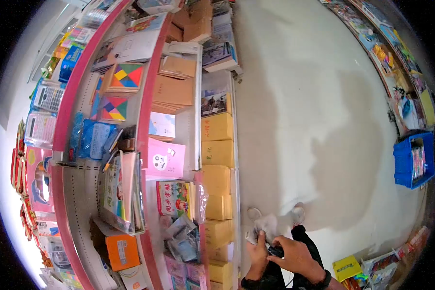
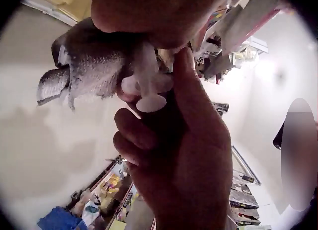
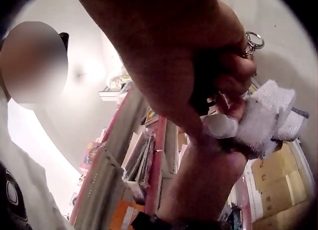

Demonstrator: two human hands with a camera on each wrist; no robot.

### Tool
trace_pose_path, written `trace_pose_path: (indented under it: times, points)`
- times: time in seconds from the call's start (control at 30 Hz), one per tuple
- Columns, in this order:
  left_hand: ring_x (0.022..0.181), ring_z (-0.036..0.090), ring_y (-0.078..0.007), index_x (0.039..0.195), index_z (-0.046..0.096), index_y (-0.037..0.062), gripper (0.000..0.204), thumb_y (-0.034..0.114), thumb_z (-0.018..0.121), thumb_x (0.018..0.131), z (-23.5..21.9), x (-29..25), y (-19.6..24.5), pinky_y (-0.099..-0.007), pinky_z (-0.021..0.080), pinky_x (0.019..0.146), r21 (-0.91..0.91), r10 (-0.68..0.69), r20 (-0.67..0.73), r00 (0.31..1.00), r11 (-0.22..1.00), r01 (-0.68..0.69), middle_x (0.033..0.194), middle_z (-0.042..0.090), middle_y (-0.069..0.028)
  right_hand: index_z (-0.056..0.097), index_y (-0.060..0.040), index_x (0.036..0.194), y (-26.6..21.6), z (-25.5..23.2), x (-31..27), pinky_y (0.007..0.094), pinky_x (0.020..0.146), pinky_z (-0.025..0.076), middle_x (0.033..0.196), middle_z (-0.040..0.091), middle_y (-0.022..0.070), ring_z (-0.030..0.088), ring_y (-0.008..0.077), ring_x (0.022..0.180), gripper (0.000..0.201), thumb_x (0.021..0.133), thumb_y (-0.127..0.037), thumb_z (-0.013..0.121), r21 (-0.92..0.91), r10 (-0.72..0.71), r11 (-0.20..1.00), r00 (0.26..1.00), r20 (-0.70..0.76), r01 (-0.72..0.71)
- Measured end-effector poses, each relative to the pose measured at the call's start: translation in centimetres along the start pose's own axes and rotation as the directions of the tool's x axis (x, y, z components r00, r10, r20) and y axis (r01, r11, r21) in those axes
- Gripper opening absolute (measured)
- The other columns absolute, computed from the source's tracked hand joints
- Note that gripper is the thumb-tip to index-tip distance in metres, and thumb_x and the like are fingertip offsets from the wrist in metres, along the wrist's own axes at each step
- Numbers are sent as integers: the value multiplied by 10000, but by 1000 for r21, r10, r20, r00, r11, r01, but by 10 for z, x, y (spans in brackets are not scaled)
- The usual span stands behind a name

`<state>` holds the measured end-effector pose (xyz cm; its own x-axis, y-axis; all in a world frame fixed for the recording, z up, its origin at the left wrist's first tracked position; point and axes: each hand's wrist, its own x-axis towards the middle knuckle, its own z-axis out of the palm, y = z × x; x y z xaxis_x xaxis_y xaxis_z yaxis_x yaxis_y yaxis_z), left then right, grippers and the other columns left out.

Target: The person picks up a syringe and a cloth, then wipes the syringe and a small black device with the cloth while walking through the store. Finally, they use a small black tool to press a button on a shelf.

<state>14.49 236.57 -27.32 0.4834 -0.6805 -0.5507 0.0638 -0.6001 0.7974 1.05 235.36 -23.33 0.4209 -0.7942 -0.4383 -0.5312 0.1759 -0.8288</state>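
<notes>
Low in the head view, my left hand grips a white fuzzy cloth, thumb on top. The folded cloth sticks out past the fingers in the right wrist view. Beside it, my right hand holds a small black object, mostly hidden by curled fingers. A metal ring hangs at that hand's knuckles in the right wrist view. Between the two hands, the left wrist view shows a translucent white plastic piece with a round end and side flanges; I cannot tell which hand holds it.
Shelves with pink edges stand on the left, holding books, tangram boxes and yellow paper packets. A blue basket stands on the right by another shelf. Pale floor lies between. At lower right is a yellow package.
</notes>
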Motion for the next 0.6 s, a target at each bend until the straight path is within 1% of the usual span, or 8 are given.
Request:
trace_pose_path:
  times: [0.1,0.2,0.3,0.37,0.4,0.47,0.5,0.6]
  points:
    - [843,539,-155,1047,557,-40,235,158,551,920,13,-3,-1,-294,444,749,-144,84,-18,996,986,-86,949,591,-67,472,-42,1110,4,-2,-10,405,702,518,927,640,153,640,331,835,495,786,-362,666,-15,-41,999,998,-44,41]
    - [880,542,-173,1073,545,-38,230,134,542,921,18,-6,11,-313,444,781,-147,-24,-81,996,989,12,989,586,-76,490,-64,1098,-2,-13,-18,402,666,513,884,642,150,639,334,800,418,790,-283,668,13,-64,998,995,-75,65]
    - [921,537,-179,1150,505,-24,273,105,548,913,10,-9,20,-315,442,808,-8,-18,64,998,1000,18,1048,567,-73,542,-83,1040,-10,-21,-21,383,641,504,837,636,148,631,333,769,331,778,-221,692,59,-100,992,980,-170,111]
    - [945,529,-179,1195,474,-12,314,83,550,906,16,-17,40,-313,437,827,-178,1,193,981,983,34,1089,549,-72,541,-87,1029,-16,-31,-25,380,633,504,819,630,155,626,341,759,311,782,-207,687,78,-113,988,968,-224,134]
    - [958,526,-178,1218,458,-7,338,73,551,903,17,-24,50,-311,435,836,-251,1,248,969,966,63,1109,540,-71,537,-87,1016,-16,-35,-26,379,621,502,817,626,160,621,348,750,290,790,-199,680,20,-73,997,980,-184,78]
    - [971,521,-175,1246,433,2,374,68,554,899,15,-31,70,-308,429,855,-247,-46,289,956,961,121,1128,528,-69,496,-81,1063,-33,-60,-31,401,632,499,811,631,163,626,358,754,337,806,-209,671,31,-55,998,993,-100,58]
    - [978,519,-174,1260,421,6,392,66,556,898,14,-33,78,-306,426,865,-249,-60,314,947,958,143,1138,523,-68,459,-60,1098,-37,-63,-36,412,665,499,847,620,187,619,375,781,379,815,-216,659,89,-70,993,995,-65,75]
    - [981,518,-161,1255,426,4,376,66,547,904,16,-34,108,-293,427,861,-172,147,301,942,980,-97,1127,531,-66,364,1,1169,-47,-77,-37,425,771,486,974,566,251,587,406,898,487,832,-215,640,205,-153,966,987,-49,160]
